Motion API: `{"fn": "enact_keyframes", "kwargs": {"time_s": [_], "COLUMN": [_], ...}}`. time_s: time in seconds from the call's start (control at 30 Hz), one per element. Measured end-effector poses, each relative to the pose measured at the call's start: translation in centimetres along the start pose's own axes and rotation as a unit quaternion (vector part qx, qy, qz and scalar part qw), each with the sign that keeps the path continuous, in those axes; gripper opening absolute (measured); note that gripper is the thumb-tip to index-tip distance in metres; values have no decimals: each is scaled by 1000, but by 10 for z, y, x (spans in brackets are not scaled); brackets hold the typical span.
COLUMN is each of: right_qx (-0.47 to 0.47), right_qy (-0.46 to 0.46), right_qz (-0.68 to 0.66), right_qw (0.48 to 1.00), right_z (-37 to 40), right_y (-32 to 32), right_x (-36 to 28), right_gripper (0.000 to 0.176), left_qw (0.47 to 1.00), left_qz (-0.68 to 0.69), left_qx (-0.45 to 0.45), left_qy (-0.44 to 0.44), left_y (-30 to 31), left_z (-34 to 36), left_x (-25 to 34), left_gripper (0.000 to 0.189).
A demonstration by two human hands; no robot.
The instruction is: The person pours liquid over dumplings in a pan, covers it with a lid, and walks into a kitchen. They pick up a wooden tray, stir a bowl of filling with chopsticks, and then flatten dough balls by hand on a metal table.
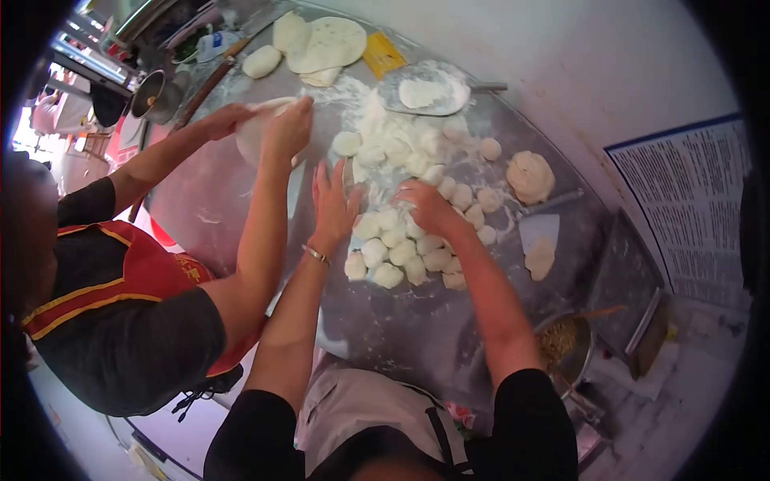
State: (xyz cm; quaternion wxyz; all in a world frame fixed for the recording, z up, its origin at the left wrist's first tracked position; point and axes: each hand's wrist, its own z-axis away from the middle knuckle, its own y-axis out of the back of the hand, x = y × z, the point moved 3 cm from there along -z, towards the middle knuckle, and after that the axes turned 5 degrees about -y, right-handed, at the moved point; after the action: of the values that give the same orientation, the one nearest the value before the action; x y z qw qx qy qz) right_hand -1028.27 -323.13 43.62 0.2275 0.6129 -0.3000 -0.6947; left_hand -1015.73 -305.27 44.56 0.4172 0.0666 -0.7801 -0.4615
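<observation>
Left hand (334, 207) splayed with nothing in it, right hand (427, 207) curled over dough balls (401, 252), its grip unclear; these clustered within reach on the desk (377, 321), near flour (385, 120) presumably preventing sticking.

Matt dough balls (403, 252), smooth metal table (361, 313)

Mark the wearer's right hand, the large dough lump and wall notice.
Right hand (429, 206): head view, back of hand.
Large dough lump (530, 177): head view, middle of top.
Wall notice (688, 199): head view, printed middle.
</observation>
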Motion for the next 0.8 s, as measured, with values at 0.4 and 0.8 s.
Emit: {"fn": "enact_keyframes", "kwargs": {"time_s": [0.4,0.8], "right_qx": [214,274], "right_qy": [-177,-94], "right_qz": [272,362], "right_qw": [921,886], "right_z": [181,196], "right_y": [-17,-82], "right_x": [11,-30], "right_gripper": [75,68], "left_qw": [901,913], "left_qz": [-133,-196], "left_qx": [-299,-262], "left_qy": [-284,-243], "left_y": [1,-1], "left_z": [83,118], "left_x": [50,36], "left_gripper": [61,64]}}
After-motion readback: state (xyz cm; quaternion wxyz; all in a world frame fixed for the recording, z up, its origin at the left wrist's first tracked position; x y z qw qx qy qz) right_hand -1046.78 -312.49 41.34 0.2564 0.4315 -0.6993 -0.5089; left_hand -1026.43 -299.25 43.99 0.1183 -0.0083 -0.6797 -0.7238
